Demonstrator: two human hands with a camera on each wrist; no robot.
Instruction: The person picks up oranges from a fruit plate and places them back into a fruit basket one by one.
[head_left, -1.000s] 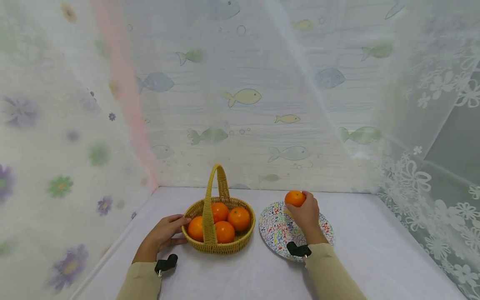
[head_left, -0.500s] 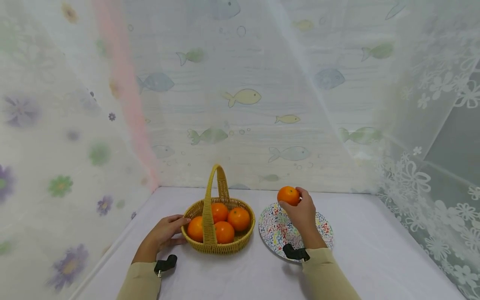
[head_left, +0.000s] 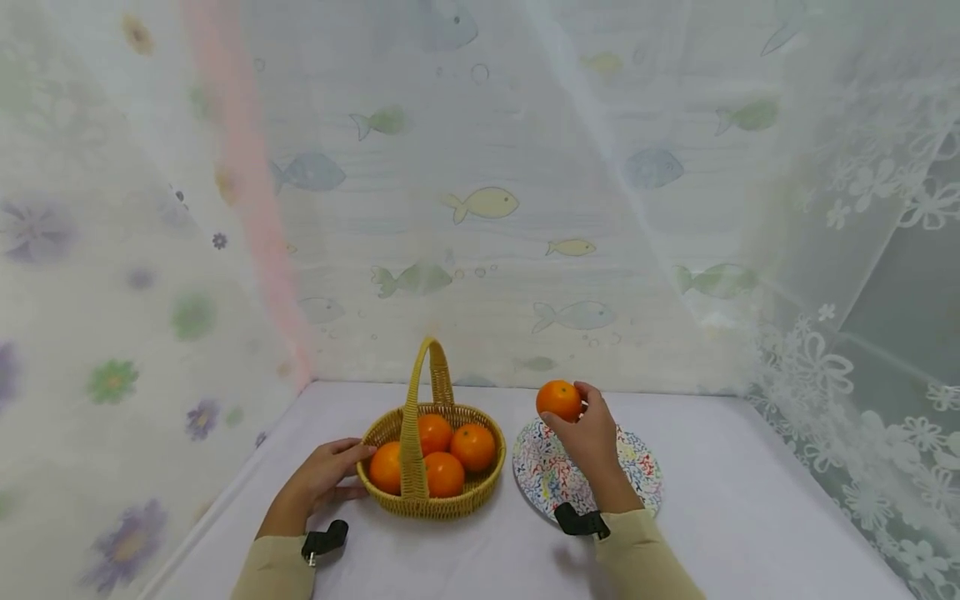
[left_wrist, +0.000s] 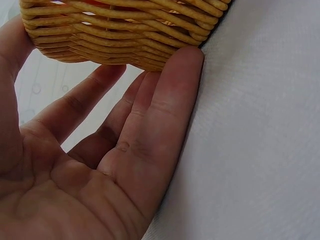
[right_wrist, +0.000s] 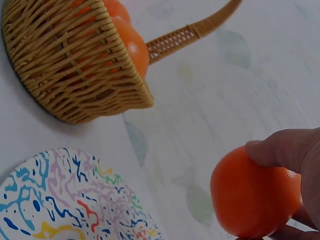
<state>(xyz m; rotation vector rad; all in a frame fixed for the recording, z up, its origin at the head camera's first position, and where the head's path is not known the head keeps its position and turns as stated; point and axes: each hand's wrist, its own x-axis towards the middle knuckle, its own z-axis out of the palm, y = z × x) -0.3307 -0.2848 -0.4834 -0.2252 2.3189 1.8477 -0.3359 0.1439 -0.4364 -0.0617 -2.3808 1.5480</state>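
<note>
In the head view my right hand (head_left: pixel 591 433) holds an orange (head_left: pixel 558 402) between thumb and fingers, lifted above the left back part of a round plate (head_left: pixel 536 477) with colourful squiggles. The right wrist view shows the thumb laid on this orange (right_wrist: pixel 252 195). A yellow wicker basket (head_left: pixel 461 505) with a tall handle stands to the left, and several oranges (head_left: pixel 472 447) lie in it. My left hand (head_left: pixel 322 477) touches the basket's left end, one finger at the rim. In the left wrist view its mostly straight fingers and thumb rest against the basket wall (left_wrist: pixel 115 30).
White cloth (head_left: pixel 420 558) covers the table. A sheer curtain with fish prints (head_left: pixel 487 202) hangs behind it. Flowered fabric (head_left: pixel 112 381) is at the left and white floral lace (head_left: pixel 817 358) at the right. A black wrist mount (head_left: pixel 581 521) sits on the right arm.
My right hand has carried the orange leftward, toward the basket. The left hand stays at the basket's end. The head view has shifted slightly, so the scene sits a little lower.
</note>
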